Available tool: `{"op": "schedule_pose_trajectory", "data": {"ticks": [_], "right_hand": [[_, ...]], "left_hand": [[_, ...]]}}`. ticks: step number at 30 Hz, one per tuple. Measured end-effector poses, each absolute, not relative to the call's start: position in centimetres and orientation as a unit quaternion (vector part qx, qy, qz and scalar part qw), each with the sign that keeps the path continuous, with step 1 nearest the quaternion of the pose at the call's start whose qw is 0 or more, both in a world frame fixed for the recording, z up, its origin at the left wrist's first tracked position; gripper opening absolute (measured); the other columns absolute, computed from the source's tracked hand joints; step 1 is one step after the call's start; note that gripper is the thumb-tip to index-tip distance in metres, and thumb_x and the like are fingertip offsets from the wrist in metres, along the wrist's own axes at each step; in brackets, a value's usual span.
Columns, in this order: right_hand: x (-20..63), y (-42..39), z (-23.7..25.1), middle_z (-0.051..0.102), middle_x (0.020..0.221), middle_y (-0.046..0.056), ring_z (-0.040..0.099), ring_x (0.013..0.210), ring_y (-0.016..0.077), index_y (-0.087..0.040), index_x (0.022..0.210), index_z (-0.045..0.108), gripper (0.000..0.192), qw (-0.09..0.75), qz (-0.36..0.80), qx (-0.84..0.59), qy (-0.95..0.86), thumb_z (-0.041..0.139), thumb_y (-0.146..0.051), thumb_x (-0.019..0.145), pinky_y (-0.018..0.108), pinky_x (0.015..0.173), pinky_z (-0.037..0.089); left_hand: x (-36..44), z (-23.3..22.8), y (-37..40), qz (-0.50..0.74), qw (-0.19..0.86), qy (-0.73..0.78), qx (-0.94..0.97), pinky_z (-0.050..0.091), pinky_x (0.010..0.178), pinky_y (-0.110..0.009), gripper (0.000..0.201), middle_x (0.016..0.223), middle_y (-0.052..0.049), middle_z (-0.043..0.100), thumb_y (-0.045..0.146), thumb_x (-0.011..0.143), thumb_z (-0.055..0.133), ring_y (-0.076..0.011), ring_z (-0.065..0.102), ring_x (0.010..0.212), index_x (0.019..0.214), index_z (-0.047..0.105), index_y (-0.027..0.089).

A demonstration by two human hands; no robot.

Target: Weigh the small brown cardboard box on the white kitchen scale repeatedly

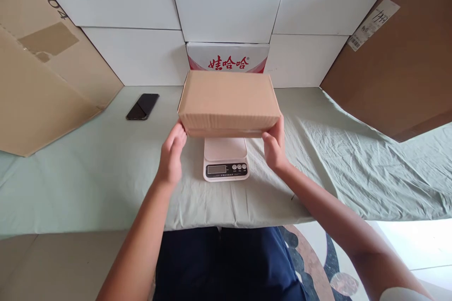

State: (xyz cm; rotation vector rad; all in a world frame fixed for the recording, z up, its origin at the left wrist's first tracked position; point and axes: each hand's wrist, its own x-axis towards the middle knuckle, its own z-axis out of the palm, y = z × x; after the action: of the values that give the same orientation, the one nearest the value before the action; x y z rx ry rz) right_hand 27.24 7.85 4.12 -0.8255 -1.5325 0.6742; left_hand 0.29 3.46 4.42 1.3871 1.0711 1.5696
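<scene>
A closed brown cardboard box (229, 101) is held between both hands over a small white kitchen scale (226, 159). My left hand (172, 154) presses against the box's lower left corner, and my right hand (274, 146) grips its lower right corner. The box covers the back part of the scale's platform; whether it rests on the platform or hovers just above it I cannot tell. The scale's display and buttons face me at its front edge.
A pale green cloth (353, 169) covers the table. A black phone (142, 106) lies at the back left. Large brown cardboard sheets lean at the left (38, 80) and right (402, 66). A white carton with red lettering (228, 58) stands behind the box against white wall panels.
</scene>
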Motion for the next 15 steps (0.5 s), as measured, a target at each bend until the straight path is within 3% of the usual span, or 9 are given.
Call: {"op": "schedule_pose_trajectory", "data": {"ticks": [6, 15], "right_hand": [[26.0, 16.4, 3.1, 0.018, 0.175, 0.000, 0.019, 0.164, 0.0288, -0.036, 0.163, 0.010, 0.088, 0.612, 0.271, -0.357, -0.652, 0.050, -0.062, 0.090, 0.056, 0.135, 0.021], [26.3, 18.5, 0.8, 0.028, 0.171, 0.006, 0.025, 0.160, 0.0282, -0.028, 0.157, 0.026, 0.080, 0.590, 0.301, -0.383, -0.644, 0.053, -0.055, 0.087, 0.053, 0.135, 0.019]], "left_hand": [[0.6, 3.0, 14.1, 0.617, 0.397, 0.421, 0.534, 0.038, 0.124, -0.046, 0.071, 0.142, -0.017, 0.067, 0.079, 0.087, 0.054, -0.0314, 0.051, 0.149, 0.126, 0.068, 0.021], [0.5, -1.5, 15.4, 0.616, 0.411, 0.454, 0.496, 0.039, 0.124, -0.044, 0.066, 0.145, -0.015, 0.066, 0.079, 0.087, 0.054, -0.0290, 0.052, 0.148, 0.116, 0.068, 0.021]]}}
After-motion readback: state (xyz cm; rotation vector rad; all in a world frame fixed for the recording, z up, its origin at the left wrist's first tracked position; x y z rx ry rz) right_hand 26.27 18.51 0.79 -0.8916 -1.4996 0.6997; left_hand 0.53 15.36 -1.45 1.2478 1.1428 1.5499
